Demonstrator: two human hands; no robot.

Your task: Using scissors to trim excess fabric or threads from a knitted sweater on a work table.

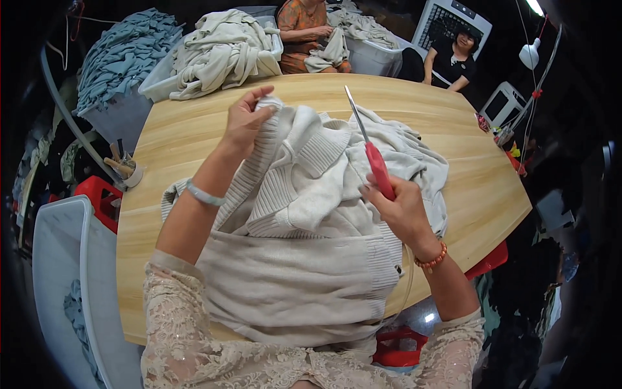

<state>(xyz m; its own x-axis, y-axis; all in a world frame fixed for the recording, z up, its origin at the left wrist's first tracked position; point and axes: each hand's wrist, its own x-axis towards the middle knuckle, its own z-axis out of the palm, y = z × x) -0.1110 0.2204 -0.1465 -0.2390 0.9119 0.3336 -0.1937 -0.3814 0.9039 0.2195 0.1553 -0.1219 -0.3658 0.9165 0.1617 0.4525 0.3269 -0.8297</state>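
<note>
Cream knitted garment (304, 214) is lying bunched across the middle of the wooden table (447, 104), its ribbed hem hanging over the near edge toward the person. Left hand (246, 120) is pinching a ribbed cuff or corner of the knit, fingers closed on the fabric and lifting it slightly off the pile. Right hand (402, 207) is gripping red-handled scissors (370, 152), fingers curled around the handle; blades are pointing up and away, whether parted or closed is hard to tell, tip hovering over the garment's far folds. Thin clear strand near the right wrist, too faint to identify.

Bracelets on both wrists, lace sleeves entering from the lower edge. Beyond the far-left table edge a white bin (162, 81) is holding a heap of cream garments (223, 48); beside it a pile of blue-grey cloth (123, 55). Small cup with tools (126, 170) is sitting at the table's left edge, contents unclear. Two other people are sitting at the far side, one handling pale cloth (327, 52). Red stools partly hidden under the table. Rim is dark and distorted.
</note>
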